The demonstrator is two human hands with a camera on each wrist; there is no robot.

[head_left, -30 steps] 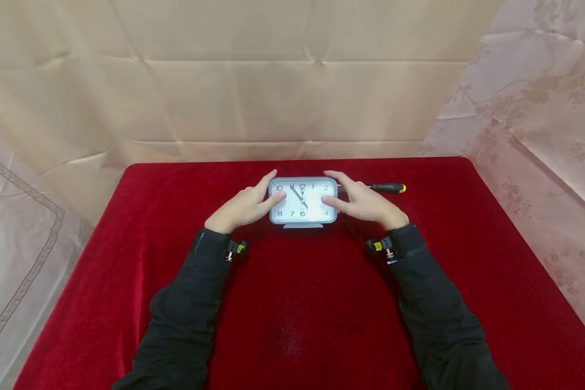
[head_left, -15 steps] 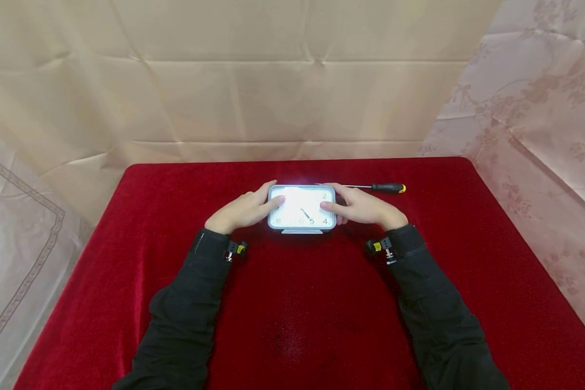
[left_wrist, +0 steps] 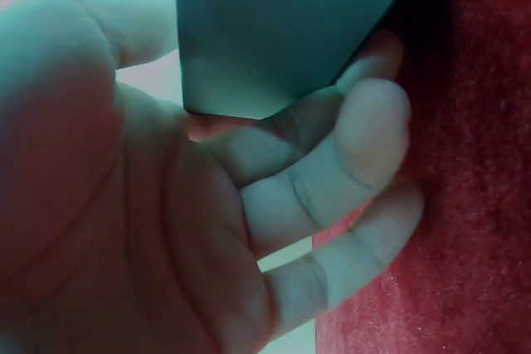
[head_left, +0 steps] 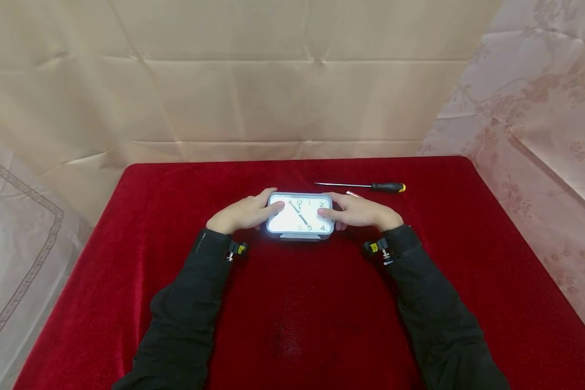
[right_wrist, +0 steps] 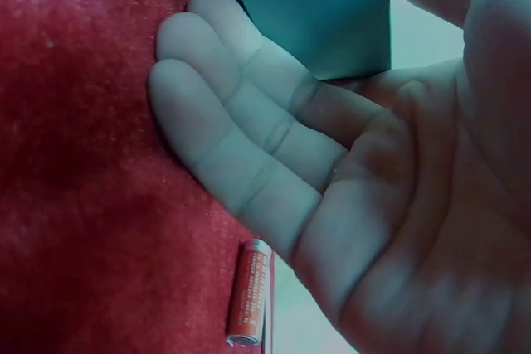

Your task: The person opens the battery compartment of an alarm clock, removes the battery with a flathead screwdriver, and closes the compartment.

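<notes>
Clock [head_left: 299, 215] now tilted further back, gripped between left hand [head_left: 241, 213] and right hand [head_left: 361, 211]

The head camera looks forward and down from above; each wrist camera sits close under its palm, and all three share the alarm clock [head_left: 299, 215] on the red velvet table [head_left: 292, 303]

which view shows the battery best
The right wrist view: the orange battery lies in plain sight on the red cloth just under the right hand. The head view shows only a thin sliver of it beside that hand, behind the clock. The left wrist view does not show it.
</notes>
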